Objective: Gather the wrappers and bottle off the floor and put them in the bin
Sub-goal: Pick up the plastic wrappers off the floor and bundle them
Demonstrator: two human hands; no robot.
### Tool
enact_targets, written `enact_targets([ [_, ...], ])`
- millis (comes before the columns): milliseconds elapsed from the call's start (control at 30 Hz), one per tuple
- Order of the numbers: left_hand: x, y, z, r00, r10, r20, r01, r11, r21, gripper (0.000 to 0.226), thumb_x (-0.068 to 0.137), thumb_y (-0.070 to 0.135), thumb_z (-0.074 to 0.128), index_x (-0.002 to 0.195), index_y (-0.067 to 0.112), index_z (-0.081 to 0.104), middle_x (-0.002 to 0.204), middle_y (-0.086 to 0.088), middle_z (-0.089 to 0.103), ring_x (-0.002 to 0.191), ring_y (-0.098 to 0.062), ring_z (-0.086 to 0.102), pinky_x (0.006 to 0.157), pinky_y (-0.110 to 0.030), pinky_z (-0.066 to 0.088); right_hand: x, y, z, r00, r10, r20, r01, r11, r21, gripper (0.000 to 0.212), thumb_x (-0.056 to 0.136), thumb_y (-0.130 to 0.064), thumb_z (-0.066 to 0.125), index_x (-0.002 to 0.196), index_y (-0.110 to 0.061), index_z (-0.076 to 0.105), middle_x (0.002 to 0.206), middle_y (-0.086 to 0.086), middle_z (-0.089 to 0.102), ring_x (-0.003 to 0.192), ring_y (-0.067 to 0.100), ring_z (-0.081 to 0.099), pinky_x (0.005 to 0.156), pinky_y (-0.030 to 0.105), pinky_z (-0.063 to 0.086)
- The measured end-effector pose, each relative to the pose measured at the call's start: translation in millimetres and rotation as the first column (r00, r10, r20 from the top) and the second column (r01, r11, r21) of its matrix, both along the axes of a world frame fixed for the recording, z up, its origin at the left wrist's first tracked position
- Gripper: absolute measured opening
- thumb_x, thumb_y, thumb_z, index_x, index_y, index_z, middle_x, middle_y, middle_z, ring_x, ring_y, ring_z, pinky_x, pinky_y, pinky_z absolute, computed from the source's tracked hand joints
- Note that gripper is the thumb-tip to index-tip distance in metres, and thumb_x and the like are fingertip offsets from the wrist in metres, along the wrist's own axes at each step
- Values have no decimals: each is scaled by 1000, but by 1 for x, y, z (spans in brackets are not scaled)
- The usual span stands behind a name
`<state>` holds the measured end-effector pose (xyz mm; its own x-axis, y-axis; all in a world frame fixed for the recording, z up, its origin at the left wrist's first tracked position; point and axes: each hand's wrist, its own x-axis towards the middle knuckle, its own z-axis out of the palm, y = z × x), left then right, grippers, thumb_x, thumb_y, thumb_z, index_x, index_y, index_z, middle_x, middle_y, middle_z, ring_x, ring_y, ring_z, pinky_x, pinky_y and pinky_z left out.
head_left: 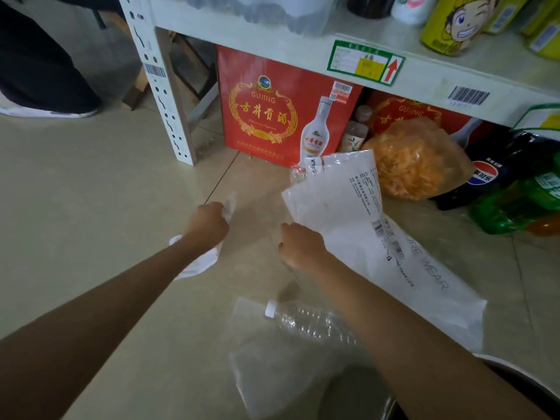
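From where I'm watching, both of my hands are already full, and the thing the coming move turns on lies behind them: the clear plastic bottle [306,321] is on the floor [91,192] nearer to me than either fist, tucked under my right forearm, lying on a clear plastic bag [272,368]. Its long axis runs from the white cap at upper left down toward lower right, roughly along the line of that forearm, so I judge the right hand the nearer one, though it would have to draw back toward my body to reach it. My left hand [207,224] is closed in a fist around a crumpled white wrapper [197,262], which sticks out above the knuckles and trails below the wrist. My right hand [300,245] is curled shut on the near edge of a large printed frosted bag [348,213], which fans up toward the red liquor boxes [272,110] under the shelf [303,47]. Both arms reach forward, hands knuckles-up and close together. A curved pale rim [521,371] at lower right may be the bin, but too little shows to be sure.
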<state>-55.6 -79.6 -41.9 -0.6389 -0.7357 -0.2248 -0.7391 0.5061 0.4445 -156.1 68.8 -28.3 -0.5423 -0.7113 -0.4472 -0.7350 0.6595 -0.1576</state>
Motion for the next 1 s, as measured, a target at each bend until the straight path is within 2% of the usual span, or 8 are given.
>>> enact_targets([
  [100, 6, -9, 7, 999, 36, -38, -35, 999, 16, 27, 92, 12, 37, 88, -3, 59, 99, -28, 65, 97, -40, 62, 81, -36, 48, 11, -24, -15, 993, -44, -106, 38, 998, -59, 48, 89, -29, 57, 127, -7, 40, 129, 12, 46, 120, 32, 46, 92, 40, 43],
  [200, 11, -12, -1, 999, 24, -24, -22, 998, 52, 27, 92, 10, 38, 94, -6, 59, 99, -28, 66, 95, -40, 63, 77, -35, 46, 17, -43, -39, 962, -67, -265, 35, 991, -126, 79, 71, -40, 75, 130, -12, 30, 132, 9, 35, 121, 33, 38, 96, 50, 40],
  [300, 21, -10, -10, 1000, -18, 10, 17, 996, 83, 26, 92, 11, 38, 88, -3, 59, 94, -27, 67, 77, -32, 60, 68, -30, 40, 7, -47, -60, 940, -150, -306, 99, 979, -176, 62, 77, -17, 72, 124, -11, 33, 127, 10, 38, 119, 34, 39, 92, 55, 42],
  [400, 27, -13, -17, 999, -39, 37, 36, 996, 84, 24, 91, 7, 39, 88, -4, 60, 97, -27, 68, 82, -35, 61, 69, -28, 38, -6, -39, -68, 955, -295, -28, 275, 916, -292, 35, 92, 3, 37, 127, 0, 34, 130, 22, 41, 117, 39, 44, 89, 52, 42],
  [600, 27, -17, -8, 994, 106, 4, -103, 952, 289, 28, 88, 6, 44, 108, -5, 59, 106, -25, 65, 100, -38, 63, 76, -32, 45, -6, -27, -40, 940, -247, 234, 292, 939, -180, 70, 93, 1, 40, 149, -2, -4, 148, 22, 35, 131, 36, 44, 107, 40, 40],
  [800, 11, 12, 65, 950, 236, -206, -61, 784, 618, 19, 90, 7, 41, 95, 6, 59, 96, -17, 63, 90, -32, 61, 65, -32, 54, 42, -50, 24, 940, -21, 341, 169, 897, -409, 44, 87, 2, 44, 131, 0, 40, 129, 23, 46, 115, 39, 50, 86, 39, 45],
  [900, 4, 26, 112, 883, 353, -310, -47, 723, 689, 36, 97, 33, 32, 76, 19, 57, 74, -5, 60, 81, -28, 59, 62, -27, 48, 52, -46, 52, 934, 26, 358, 160, 862, -481, 56, 89, 7, 36, 142, -9, 29, 135, 18, 34, 117, 31, 45, 92, 29, 39],
  [1000, 5, 30, 135, 882, 334, -333, -4, 712, 703, 57, 86, 65, 32, 91, 16, 62, 82, -5, 65, 78, -20, 61, 69, -28, 51, 51, -42, 76, 929, 49, 368, 178, 810, -558, 64, 85, 12, 36, 142, -16, 31, 134, 16, 32, 122, 26, 46, 100, 34, 47],
])
